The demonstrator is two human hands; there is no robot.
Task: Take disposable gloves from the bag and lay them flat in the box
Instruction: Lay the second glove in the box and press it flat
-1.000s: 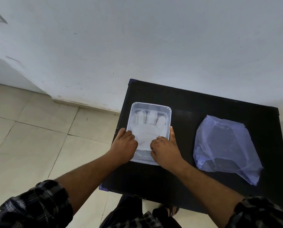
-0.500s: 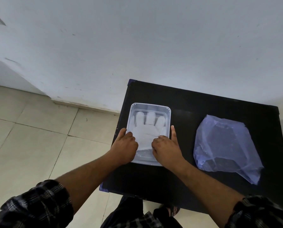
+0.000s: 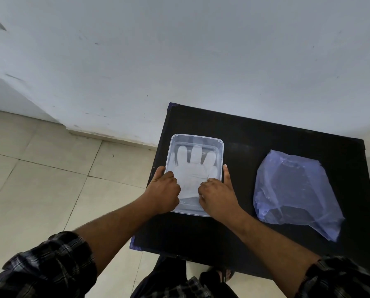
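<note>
A clear plastic box (image 3: 221,147) stands on the left part of the black table (image 3: 244,130). A translucent white glove (image 3: 192,166) lies flat inside it, fingers pointing away from me. My left hand (image 3: 163,190) and my right hand (image 3: 217,194) are at the near end of the box. Their curled fingers press down on the glove's cuff end. Each thumb rests outside the box, along its side wall. The bluish plastic bag (image 3: 291,190) lies crumpled on the right of the table, apart from both hands.
The table sits against a white wall (image 3: 201,61); its left and near edges drop to a tiled floor (image 3: 40,179). My legs and a foot (image 3: 218,274) show below the near edge.
Both hands have stayed at the near end of the box, with only small shifts of the fingers on the glove. The bag has not moved.
</note>
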